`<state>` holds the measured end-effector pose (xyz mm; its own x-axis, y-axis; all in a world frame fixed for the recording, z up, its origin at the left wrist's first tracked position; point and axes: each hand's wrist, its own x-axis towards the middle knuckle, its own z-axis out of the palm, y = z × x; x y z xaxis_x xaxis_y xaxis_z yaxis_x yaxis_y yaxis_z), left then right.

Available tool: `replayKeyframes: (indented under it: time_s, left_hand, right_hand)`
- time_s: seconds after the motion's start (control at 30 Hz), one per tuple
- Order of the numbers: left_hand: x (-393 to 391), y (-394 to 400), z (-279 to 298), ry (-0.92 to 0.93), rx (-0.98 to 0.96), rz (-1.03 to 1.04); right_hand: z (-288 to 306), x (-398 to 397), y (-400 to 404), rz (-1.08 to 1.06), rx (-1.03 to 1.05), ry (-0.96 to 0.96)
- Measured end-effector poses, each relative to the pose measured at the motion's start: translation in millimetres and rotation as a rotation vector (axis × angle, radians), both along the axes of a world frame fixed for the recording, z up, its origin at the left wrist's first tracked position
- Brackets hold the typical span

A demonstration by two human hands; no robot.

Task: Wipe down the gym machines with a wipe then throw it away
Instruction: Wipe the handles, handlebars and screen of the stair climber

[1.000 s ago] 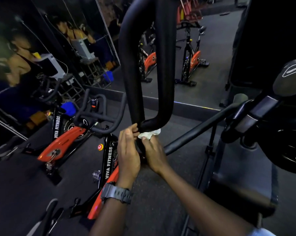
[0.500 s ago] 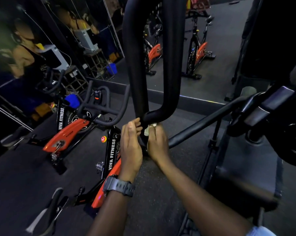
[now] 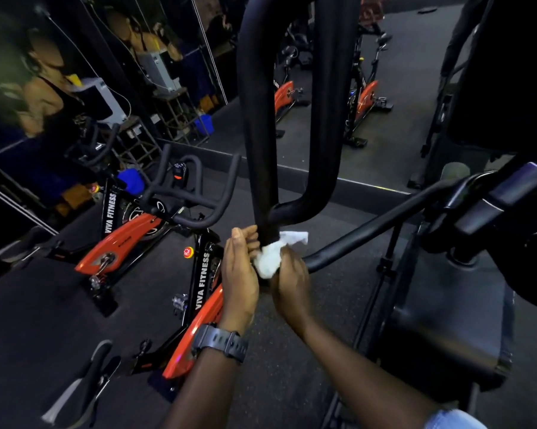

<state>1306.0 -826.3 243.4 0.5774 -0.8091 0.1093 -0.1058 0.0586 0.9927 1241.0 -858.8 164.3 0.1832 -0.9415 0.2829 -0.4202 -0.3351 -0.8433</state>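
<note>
A black looped handlebar [image 3: 261, 125] of a gym machine rises in front of me. At its lower end my right hand [image 3: 290, 289] grips a crumpled white wipe [image 3: 273, 253] and presses it against the bar's stem. My left hand [image 3: 239, 274], with a black watch on its wrist, is on the left side of the same stem with its fingers curled round it, right beside the wipe. The stem below the hands is hidden by them.
An orange and black spin bike [image 3: 199, 274] stands just left of my arms, another [image 3: 118, 239] further left by a mirror wall. A black bar [image 3: 372, 224] runs off to the right towards a dark machine body [image 3: 446, 320]. More bikes [image 3: 363, 97] stand far behind.
My right hand has slid down the stem with the wipe, and more of the white wipe now shows between the hands. The view has tilted slightly.
</note>
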Motion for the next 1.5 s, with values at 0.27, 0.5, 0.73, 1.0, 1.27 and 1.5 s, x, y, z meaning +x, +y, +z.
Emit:
replayKeyframes:
  time_s: [0.27, 0.5, 0.73, 1.0, 1.27, 1.5]
  left_hand:
    - [6.6, 0.0, -6.2, -0.176, 0.067, -0.042]
    - [14.1, -2.2, -8.2, -0.089, 0.063, -0.008]
    - [17.1, -1.7, -4.9, -0.018, 0.048, -0.015]
    - [15.9, -1.5, -8.9, -0.034, 0.012, -0.014]
    - [15.5, -4.0, -15.6, 0.045, 0.023, 0.003]
    - [10.1, -4.0, -37.7, 0.182, 0.109, 0.033]
  right_hand:
    - [30.0, 13.3, -1.4, -0.034, -0.085, -0.026]
    - [9.7, 8.4, 9.8, 0.018, -0.117, 0.205]
    - [33.9, -11.4, -32.7, -0.205, -0.209, -0.046]
    - [30.3, -5.3, -30.1, -0.103, -0.068, -0.317]
    - [29.6, -6.0, -26.5, -0.017, -0.460, 0.043]
    - [-22.1, -39.0, -26.3, 0.195, -0.643, 0.538]
